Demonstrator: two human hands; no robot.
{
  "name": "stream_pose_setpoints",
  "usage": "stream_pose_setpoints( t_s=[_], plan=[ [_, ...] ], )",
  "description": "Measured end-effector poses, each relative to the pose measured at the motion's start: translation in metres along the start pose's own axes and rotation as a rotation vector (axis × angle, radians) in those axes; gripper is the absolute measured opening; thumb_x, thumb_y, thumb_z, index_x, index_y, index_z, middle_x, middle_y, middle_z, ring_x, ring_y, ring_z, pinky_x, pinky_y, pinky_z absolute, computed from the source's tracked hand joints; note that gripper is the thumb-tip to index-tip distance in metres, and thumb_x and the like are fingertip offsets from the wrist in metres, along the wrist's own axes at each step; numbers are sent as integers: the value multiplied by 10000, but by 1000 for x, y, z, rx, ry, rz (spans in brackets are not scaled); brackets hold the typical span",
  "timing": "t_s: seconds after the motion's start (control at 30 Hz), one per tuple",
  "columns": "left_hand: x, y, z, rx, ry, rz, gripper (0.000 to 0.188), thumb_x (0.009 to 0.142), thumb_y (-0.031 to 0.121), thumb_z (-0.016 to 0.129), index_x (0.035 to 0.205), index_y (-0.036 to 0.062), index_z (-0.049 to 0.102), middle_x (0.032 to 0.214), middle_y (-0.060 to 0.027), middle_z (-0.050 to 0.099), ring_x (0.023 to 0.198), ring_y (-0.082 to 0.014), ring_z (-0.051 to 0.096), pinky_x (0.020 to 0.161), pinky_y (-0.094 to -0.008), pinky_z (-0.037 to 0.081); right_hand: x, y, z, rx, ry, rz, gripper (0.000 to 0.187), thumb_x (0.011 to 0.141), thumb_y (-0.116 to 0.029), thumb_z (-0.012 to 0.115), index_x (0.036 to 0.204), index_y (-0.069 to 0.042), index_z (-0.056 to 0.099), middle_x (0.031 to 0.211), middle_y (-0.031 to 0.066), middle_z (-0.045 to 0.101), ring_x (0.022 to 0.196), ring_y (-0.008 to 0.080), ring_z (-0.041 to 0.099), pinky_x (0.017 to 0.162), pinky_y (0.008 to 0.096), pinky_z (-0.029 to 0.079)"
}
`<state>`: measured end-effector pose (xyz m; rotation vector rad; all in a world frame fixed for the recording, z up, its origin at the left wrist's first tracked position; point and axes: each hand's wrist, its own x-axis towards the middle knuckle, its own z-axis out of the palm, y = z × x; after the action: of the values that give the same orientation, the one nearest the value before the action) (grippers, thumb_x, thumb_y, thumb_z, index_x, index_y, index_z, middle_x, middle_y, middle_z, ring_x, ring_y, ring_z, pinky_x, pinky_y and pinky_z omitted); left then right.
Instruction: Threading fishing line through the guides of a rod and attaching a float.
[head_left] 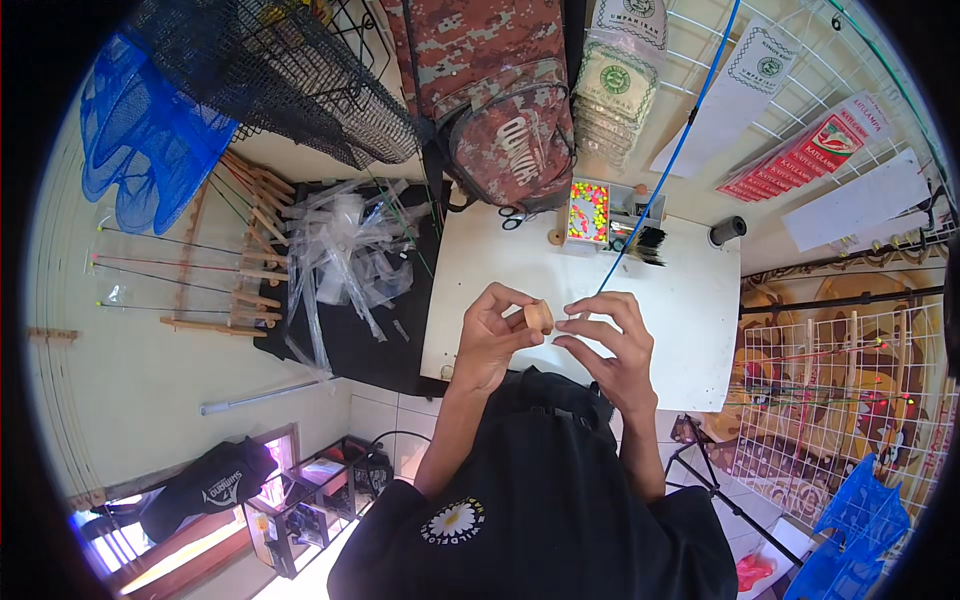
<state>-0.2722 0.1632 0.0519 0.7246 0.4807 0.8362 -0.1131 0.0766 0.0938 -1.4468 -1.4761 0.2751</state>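
A small wooden spool (539, 317) with a grooved waist is pinched between the thumb and fingers of my left hand (490, 335), above the white tabletop (490, 265). Close on its right, my right hand (615, 345) has its fingers bent and the thumb near the fingertips. Something thin may lie between these tips, too fine to make out. A slim blue rod (665, 170) slants down from the top and ends by my right index finger; whether they touch I cannot tell.
At the table's back stand an organizer box (587, 245) with colourful beads, scissors (511, 218) and a dark cylinder (727, 231). Plastic sleeves (345, 260) heap on black cloth at left. A camouflage backpack (505, 130) hangs behind; a wire grid (800, 390) stands at right.
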Motion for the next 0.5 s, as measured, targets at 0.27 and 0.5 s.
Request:
stream_pose_setpoints(
  t_s=[0.27, 0.5],
  plan=[
    [-1, 2, 3, 44, 11, -118, 468, 652, -111, 800, 1012, 35, 538, 1047, -93, 589, 928, -209, 653, 808, -313, 560, -3, 8, 4, -123, 44, -117, 237, 625, -96, 830, 847, -130, 753, 955, 3, 663, 892, 209, 577, 757, 344, 454],
    [0, 0, -2, 66, -14, -106, 432, 684, -107, 801, 1007, 9, 540, 1046, -122, 605, 960, -221, 656, 829, -307, 571, -3, 6, 4, -115, 29, -155, 203, 656, -60, 809, 837, -108, 732, 872, 3, 662, 839, 202, 596, 740, 349, 438]
  ],
)
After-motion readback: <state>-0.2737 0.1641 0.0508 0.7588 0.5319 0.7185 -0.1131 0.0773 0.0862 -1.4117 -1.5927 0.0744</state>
